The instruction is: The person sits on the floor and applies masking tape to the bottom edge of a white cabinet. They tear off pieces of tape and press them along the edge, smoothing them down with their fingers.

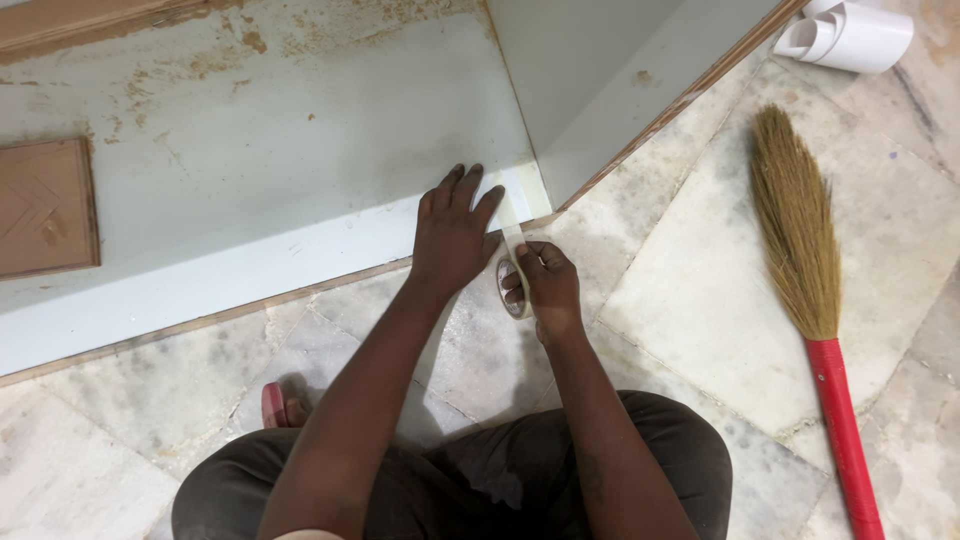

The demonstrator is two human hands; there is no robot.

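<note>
Right hand (548,290) grips pale tape roll (512,288) | left hand (455,232) presses strip

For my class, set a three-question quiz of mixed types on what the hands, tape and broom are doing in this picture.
1. True or false: the left hand lies flat on the white board.
2. Which hand holds the tape roll?
A. left
B. right
C. neither
3. Fill in: the broom lying on the floor has a ____ handle.

Key:
1. True; its fingers spread over the board's edge, by the strip of tape.
2. B; the right hand grips the roll, and a strip runs from it up onto the board.
3. Red.
</note>
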